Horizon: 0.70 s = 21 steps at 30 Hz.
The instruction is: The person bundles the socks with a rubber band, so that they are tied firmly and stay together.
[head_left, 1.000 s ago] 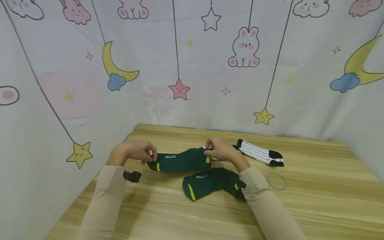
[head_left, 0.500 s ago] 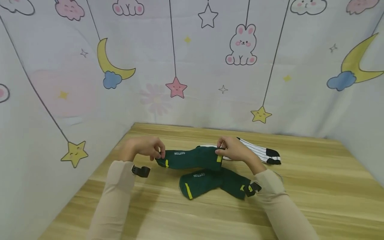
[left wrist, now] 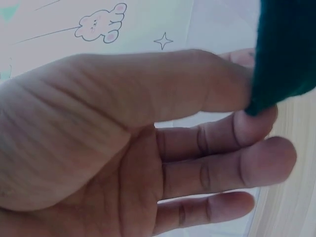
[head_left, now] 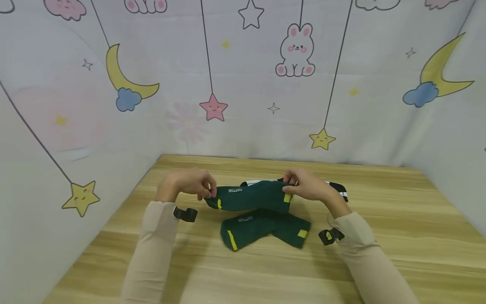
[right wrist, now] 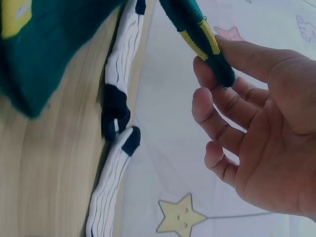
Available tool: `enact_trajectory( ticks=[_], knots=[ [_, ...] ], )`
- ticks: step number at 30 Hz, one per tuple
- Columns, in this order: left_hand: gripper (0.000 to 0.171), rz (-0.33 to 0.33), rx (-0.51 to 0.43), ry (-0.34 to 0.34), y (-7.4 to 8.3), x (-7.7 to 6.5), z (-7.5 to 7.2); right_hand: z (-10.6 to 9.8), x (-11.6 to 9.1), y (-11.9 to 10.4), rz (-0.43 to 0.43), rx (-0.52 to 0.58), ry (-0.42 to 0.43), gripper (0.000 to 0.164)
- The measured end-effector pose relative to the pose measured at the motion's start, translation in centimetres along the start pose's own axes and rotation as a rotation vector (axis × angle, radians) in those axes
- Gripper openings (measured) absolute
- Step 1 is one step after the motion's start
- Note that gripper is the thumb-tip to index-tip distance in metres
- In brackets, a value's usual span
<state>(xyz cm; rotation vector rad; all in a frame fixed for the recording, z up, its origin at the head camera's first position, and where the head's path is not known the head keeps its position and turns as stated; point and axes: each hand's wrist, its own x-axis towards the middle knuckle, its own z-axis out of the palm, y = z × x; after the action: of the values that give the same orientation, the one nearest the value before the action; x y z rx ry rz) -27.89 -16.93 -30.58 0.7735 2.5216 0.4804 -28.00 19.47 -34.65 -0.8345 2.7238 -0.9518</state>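
Observation:
A dark green sock with yellow marks and the word COTTON is stretched sideways between both hands, above the table. My left hand pinches its toe end; in the left wrist view the thumb and index finger grip the green fabric. At the cuff, my right hand pinches the other end between thumb and fingers, as the right wrist view confirms. A second green sock with the same lettering lies bent on the table just below the held one.
Behind the held sock lie white striped socks with black ends, partly hidden in the head view. A thin ring lies by the right wrist, mostly covered by the sleeve. A patterned curtain borders the wooden table.
Both hands have carried the stretched green sock to the right, relative to the sock on the table. The right forearm now leaves that lower sock's cuff uncovered. The head view has shifted slightly.

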Motion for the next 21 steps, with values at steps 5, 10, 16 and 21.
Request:
enact_trajectory(
  ticks=[5,10,16,21],
  knots=[
    [0.016,-0.002,-0.015,-0.004,0.6,0.5,0.1,-0.5,-0.8,0.6,0.018,0.016,-0.010,0.018],
    [0.017,-0.011,-0.013,-0.020,1.1,1.3,0.4,-1.1,-1.7,0.9,0.044,0.043,-0.011,0.019],
    [0.015,0.050,-0.030,-0.025,1.7,2.0,0.6,-1.9,-2.9,1.3,0.038,0.044,0.003,0.020],
    [0.012,0.091,-0.053,-0.032,2.2,2.5,0.8,-2.5,-3.7,1.8,0.030,0.038,-0.007,0.017]
  ],
)
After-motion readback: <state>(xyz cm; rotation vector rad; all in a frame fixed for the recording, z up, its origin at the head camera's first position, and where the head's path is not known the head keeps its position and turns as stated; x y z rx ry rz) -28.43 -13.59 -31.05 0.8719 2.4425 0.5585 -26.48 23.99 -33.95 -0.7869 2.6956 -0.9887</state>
